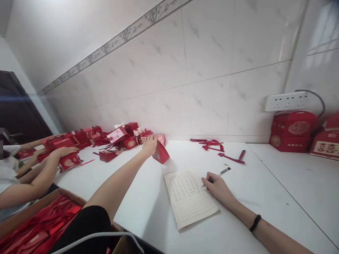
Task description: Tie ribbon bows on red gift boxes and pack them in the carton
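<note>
My right hand (217, 187) is closed around a white pen (225, 171) with a dark end. Its lower end meets a notebook (194, 211), which lies tilted on the white table with rows of handwriting over its upper part and ruled lines below. My left hand (150, 145) reaches far across and grips a small red gift box (162, 153) from above; the fingers are partly hidden. Just behind that hand stand other red boxes (131, 143), one with a pale pink label.
Red ribbons (212, 145) lie by the tiled wall. Larger red boxes (293, 132) stand at right under a power strip (287, 101). At left, co-workers' arms (39, 176) reach among piled red boxes. A carton (57, 192) of red ribbons sits below the table edge, near a white cable (100, 234).
</note>
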`<state>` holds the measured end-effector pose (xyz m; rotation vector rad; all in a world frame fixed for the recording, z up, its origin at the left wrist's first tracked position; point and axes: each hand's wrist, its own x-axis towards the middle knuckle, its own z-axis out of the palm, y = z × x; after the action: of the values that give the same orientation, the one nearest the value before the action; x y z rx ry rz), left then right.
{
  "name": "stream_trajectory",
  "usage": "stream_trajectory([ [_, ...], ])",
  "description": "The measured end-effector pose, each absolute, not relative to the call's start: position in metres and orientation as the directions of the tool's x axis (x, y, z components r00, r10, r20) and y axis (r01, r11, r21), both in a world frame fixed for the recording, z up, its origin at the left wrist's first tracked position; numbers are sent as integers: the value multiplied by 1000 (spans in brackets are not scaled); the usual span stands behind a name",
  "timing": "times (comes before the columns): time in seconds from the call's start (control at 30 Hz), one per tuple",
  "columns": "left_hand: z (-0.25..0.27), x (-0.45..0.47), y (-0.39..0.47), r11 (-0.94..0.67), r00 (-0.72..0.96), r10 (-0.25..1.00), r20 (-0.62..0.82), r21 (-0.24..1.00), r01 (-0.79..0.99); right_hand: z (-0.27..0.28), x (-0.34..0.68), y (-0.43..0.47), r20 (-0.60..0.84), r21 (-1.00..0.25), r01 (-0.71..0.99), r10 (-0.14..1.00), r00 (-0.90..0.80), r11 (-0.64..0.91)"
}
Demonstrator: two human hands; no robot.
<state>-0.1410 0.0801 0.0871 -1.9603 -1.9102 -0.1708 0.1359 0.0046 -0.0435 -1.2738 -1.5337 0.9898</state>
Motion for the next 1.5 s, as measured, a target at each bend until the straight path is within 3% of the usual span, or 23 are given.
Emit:
stream_trajectory([
  [0.13,89,-147,97,34,26,935,353,-163,986,-46,135,9,132,-957,247,988,-85,149],
  [0.33,103,-163,105,-59,82,937,339,-79,995,-48,135,11,130,-967,210,988,-88,146],
  [0.57,110,-166,102,-213,132,927,350,204,955,-40,137,5,118,-970,202,988,-96,136],
  [0.77,91,-138,93,-216,8,886,464,397,892,-37,139,5,104,-984,136,993,-58,111],
  [0.83,79,-122,88,-243,-78,810,581,454,857,-38,141,6,70,-988,132,997,-41,75],
  [0.97,53,-91,72,-445,-357,480,801,573,689,-39,145,8,7,-992,124,1000,-21,9],
  [1.03,38,-82,67,-521,-546,388,742,666,535,-38,147,8,-5,-996,94,1000,-15,-3],
  [1.1,23,-79,68,-556,-734,371,569,769,315,-38,147,7,9,-999,46,1000,-10,9],
  [1.2,3,-80,73,-548,-837,504,210,828,-122,-39,148,7,36,-999,12,999,2,36],
  [1.27,-7,-81,76,-476,-752,659,-10,768,-428,-40,149,8,46,-999,10,999,8,46],
  [1.37,-18,-78,76,-302,-556,802,-219,654,-694,-41,151,8,62,-997,35,998,10,62],
  [1.5,-31,-67,75,-109,-300,912,-279,541,-834,-34,144,-4,153,-982,125,982,107,140],
])
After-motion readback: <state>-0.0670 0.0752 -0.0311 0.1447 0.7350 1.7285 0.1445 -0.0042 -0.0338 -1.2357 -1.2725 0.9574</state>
